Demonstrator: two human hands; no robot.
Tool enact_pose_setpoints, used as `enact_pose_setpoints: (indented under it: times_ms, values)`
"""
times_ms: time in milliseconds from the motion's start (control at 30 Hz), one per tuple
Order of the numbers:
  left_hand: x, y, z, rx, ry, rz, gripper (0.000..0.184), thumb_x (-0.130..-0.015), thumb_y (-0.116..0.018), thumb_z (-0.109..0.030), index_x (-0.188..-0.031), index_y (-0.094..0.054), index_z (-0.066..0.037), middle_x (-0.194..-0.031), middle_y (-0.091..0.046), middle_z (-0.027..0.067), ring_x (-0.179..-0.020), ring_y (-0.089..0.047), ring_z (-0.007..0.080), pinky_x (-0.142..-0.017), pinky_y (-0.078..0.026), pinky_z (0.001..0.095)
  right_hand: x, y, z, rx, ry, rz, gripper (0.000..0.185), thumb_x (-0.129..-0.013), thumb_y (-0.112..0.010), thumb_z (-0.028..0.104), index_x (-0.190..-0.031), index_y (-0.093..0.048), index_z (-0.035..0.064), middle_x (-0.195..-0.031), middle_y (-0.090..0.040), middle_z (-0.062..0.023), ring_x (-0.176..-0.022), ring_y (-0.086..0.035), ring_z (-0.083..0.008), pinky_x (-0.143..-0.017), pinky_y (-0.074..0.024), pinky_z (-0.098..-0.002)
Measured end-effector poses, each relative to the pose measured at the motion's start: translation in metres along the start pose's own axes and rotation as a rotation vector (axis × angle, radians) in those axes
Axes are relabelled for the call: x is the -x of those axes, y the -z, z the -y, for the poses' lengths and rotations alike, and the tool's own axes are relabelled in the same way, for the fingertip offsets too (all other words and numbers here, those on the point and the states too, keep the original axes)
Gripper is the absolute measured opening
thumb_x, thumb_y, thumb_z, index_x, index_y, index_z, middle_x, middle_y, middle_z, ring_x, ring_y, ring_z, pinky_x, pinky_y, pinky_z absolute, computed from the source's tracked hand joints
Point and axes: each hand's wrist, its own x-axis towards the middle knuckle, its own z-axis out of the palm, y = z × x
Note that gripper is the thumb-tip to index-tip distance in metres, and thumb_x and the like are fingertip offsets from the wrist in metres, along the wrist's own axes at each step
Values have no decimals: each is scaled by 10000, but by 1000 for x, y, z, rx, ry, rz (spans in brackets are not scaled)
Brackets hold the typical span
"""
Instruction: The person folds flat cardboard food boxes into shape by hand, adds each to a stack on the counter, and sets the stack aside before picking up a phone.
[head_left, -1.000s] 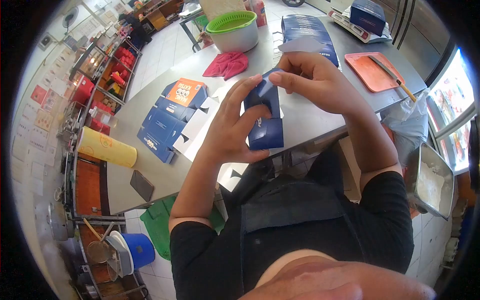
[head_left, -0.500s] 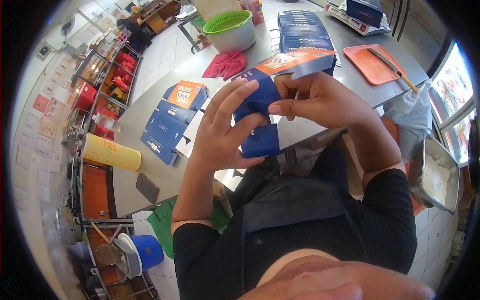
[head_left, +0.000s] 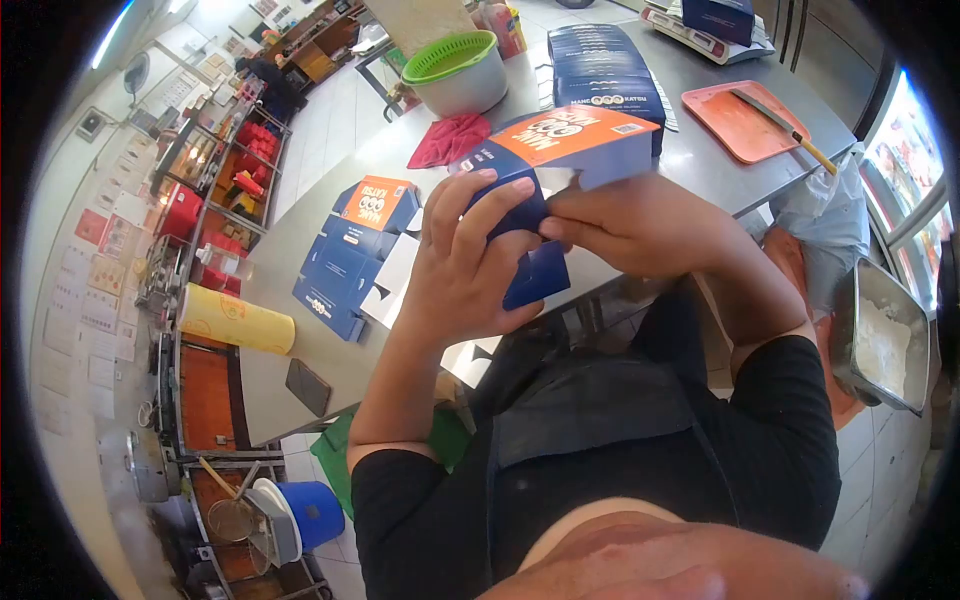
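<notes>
A partly folded blue and orange cardboard food box (head_left: pixel 570 137) is held up over the table's front edge. My left hand (head_left: pixel 470 255) wraps round its near left side, fingers on the blue panel and thumb below a lower flap. At the other side, my right hand (head_left: pixel 640 225) pinches a blue flap near the middle; some of its fingers are hidden behind the card. Flat on the table to the left lie unfolded box blanks (head_left: pixel 345 265) with the same print. Beyond the held box rises a stack of blue box blanks (head_left: pixel 605 70).
A steel table (head_left: pixel 270 390) bears a green colander in a pot (head_left: pixel 455 80), a pink cloth (head_left: pixel 448 142), an orange tray (head_left: pixel 715 105) with a knife (head_left: pixel 775 115), a scale (head_left: pixel 700 38), a yellow roll (head_left: pixel 238 320) and a phone (head_left: pixel 308 387). A metal pan (head_left: pixel 880 340) stands right.
The box has tilted, and its lower blue flap has swung up and right. My right hand has turned and closed in on the flap. My left hand keeps its hold.
</notes>
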Motion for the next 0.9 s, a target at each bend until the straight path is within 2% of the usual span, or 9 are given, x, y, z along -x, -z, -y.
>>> enact_pose_setpoints:
  times_ms: [200,300,333,433,500,567,667,800,900]
  values:
    - [-29,-38,1,42,-44,-185,616,-665,-862,-277,-1178,-535,-181,-1476,-417,169,-1354,-406,433,-1115,-315,651,21,-10,-2,170,-18,-275,338,-1032,-569,342,-1166,-582,32,-968,-662,-250,-925,-657,-464,-775,-503,-505]
    - [-45,-81,-4,145,-56,-268,631,-656,-874,-299,-1172,-525,-196,-1481,-402,197,-1354,-407,455,-1118,-314,650,39,-35,-36,-259,-177,-456,465,-999,-637,341,-1297,-506,7,-997,-641,-287,-937,-659,-468,-794,-507,-472]
    - [-53,-88,-5,279,-109,-213,717,-622,-896,-313,-1211,-501,-212,-1481,-399,214,-1374,-394,469,-1126,-314,652,45,-36,-41,-292,-116,-607,380,-1026,-627,265,-1289,-543,4,-985,-672,-198,-899,-684,-312,-802,-511,-386]
    - [-81,-120,-1,659,-182,-172,906,-630,-953,-442,-1332,-423,-226,-1521,-321,262,-1417,-335,515,-1153,-306,624,85,-18,-69,-481,-314,-782,282,-1059,-592,222,-1237,-586,3,-1001,-673,-87,-890,-624,-139,-803,-503,-298]
    - [-104,-142,27,578,-136,-155,941,-641,-947,-524,-1349,-417,-201,-1542,-276,272,-1436,-295,520,-1164,-291,608,114,-1,-86,-603,-320,-956,246,-1073,-580,207,-1207,-615,4,-1015,-653,-13,-910,-565,-65,-798,-480,-237]
    - [-137,-176,70,375,-51,-117,883,-736,-856,-604,-1356,-430,-142,-1548,-290,291,-1450,-283,488,-1193,-230,578,152,15,-97,-511,-298,-1013,269,-1064,-597,220,-1217,-614,0,-1026,-648,-9,-911,-564,-73,-807,-461,-224]
    - [-193,-234,143,237,73,-2,639,-874,-740,-581,-1204,-584,-57,-1450,-459,223,-1387,-412,397,-1162,-319,507,198,28,-109,-414,-323,-1096,274,-1063,-599,223,-1219,-617,-1,-1038,-645,-4,-909,-551,-70,-817,-450,-217]
    - [-245,-328,254,174,319,242,670,-933,-620,-634,-1193,-688,-21,-1262,-637,266,-1288,-543,405,-1129,-382,477,234,36,-127,-316,-415,-1238,270,-1063,-602,230,-1205,-626,2,-1038,-640,1,-912,-536,-64,-821,-441,-214]
    - [-268,-367,301,42,445,345,745,-944,-596,-645,-1291,-655,11,-1339,-615,284,-1311,-545,420,-1108,-417,462,248,44,-136,-289,-456,-1303,266,-1064,-601,241,-1186,-631,6,-1034,-637,5,-909,-532,-66,-821,-440,-219]
